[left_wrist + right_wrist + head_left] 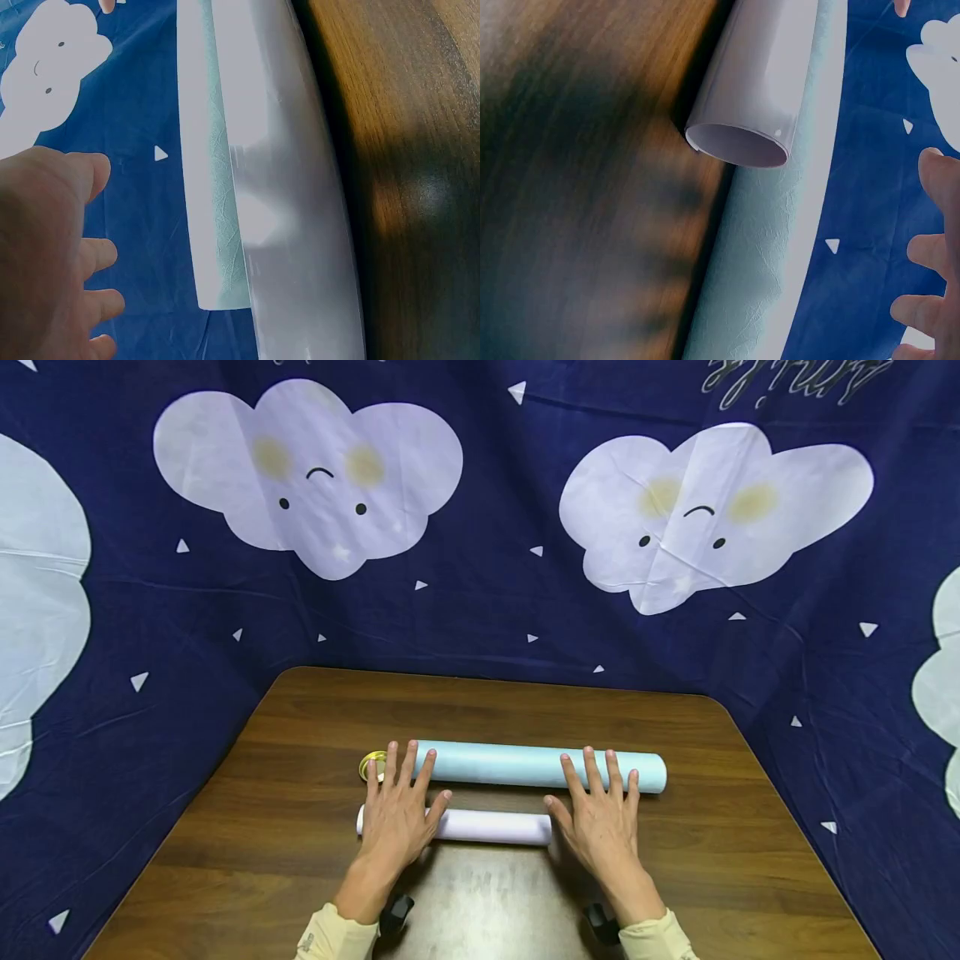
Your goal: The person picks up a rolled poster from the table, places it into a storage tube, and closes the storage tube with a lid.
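Hands lie flat, palms down, fingers straight and spread, on a brown wooden table (247, 827). Just beyond the fingertips of the left hand (397, 810), at its outer side, a small round gold metal lid (371, 766) sits on the wood. The left palm rests on the left end of a short white paper roll (491, 827), its fingertips on a long pale-blue paper roll (510, 766) just beyond. The right hand (600, 818) is beside the white roll's right end, fingertips on the blue roll. Dark-blue cloth printed with white clouds (480, 568) hangs beyond both hands.
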{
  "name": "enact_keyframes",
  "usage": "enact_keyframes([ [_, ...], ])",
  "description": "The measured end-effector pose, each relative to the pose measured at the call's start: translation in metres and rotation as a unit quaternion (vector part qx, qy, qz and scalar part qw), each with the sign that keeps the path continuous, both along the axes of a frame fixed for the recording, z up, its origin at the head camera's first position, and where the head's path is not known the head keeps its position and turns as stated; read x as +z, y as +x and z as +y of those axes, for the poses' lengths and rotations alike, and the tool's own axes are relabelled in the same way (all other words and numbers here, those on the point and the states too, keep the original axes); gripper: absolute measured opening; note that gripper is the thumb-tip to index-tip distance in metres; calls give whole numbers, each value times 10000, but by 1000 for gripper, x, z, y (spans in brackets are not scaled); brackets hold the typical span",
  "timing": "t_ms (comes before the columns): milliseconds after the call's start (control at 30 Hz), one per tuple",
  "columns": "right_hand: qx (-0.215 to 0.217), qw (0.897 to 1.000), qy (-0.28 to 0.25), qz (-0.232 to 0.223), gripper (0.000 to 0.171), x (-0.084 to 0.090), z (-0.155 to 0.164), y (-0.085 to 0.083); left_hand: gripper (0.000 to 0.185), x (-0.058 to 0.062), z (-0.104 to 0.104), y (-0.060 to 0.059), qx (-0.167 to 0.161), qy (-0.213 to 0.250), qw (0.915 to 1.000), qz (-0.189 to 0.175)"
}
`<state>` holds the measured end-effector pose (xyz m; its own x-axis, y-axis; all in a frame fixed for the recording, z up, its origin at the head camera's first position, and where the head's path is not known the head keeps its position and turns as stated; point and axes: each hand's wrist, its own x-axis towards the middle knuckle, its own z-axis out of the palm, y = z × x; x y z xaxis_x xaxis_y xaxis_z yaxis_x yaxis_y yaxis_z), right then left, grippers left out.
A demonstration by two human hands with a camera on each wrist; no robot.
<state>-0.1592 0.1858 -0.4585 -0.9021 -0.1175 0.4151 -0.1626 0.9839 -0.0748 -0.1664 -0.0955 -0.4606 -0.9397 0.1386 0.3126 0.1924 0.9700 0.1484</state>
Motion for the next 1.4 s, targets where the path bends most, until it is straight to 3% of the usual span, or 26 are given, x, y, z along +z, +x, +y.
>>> enact_keyframes([
  [700, -151, 9998, -74, -128, 67, 11, 15, -7, 65, 7, -6, 6, -150, 124, 9998, 53],
  [1100, 2, 9999, -60, 80, 70, 11, 30, -17, 65, 2, -10, 12, -396, 210, 9990, -5],
  [1400, 141, 9998, 54, 86, 70, 11, 38, -27, 65, -3, -14, 14, -657, -1, 9978, 42],
])
